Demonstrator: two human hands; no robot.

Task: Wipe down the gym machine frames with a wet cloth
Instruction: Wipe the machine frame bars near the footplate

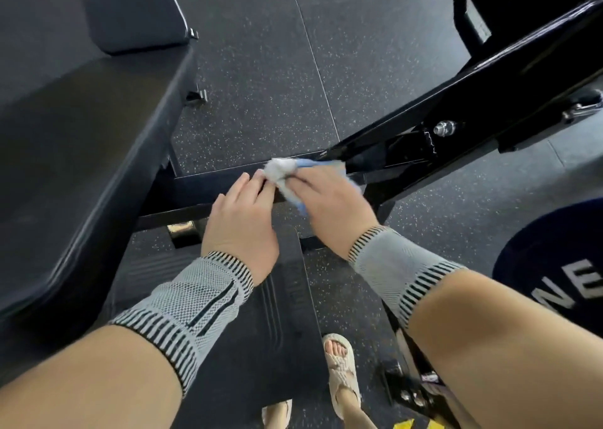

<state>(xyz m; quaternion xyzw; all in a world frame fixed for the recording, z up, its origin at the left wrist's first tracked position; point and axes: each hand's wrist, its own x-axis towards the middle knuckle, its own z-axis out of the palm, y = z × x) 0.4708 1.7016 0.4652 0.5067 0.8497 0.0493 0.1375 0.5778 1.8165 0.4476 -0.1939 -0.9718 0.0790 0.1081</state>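
**Cloth on the low crossbar, at the joint**

Both forearms fill the bottom of my view, each in a grey knit wrist sleeve (182, 311). My right hand (329, 206) is closed over the wet cloth (280, 172), a white and blue wad bunched under my palm and pressed onto the black frame bar (202, 184) low above the floor, right where the slanted beam (456, 102) meets it. I hold it bunched, I judge, so it pushes into that corner. My left hand (243, 215) lies flat on the bar just beside the cloth, fingers loosely extended, gripping nothing; it steadies me while I lean down.

On my left the padded seat (81, 141) overhangs the bar's far end. A bolt (444, 127) sticks out on the beam just past the joint and could snag the cloth. A round dark mat (554, 265) lies to my right.
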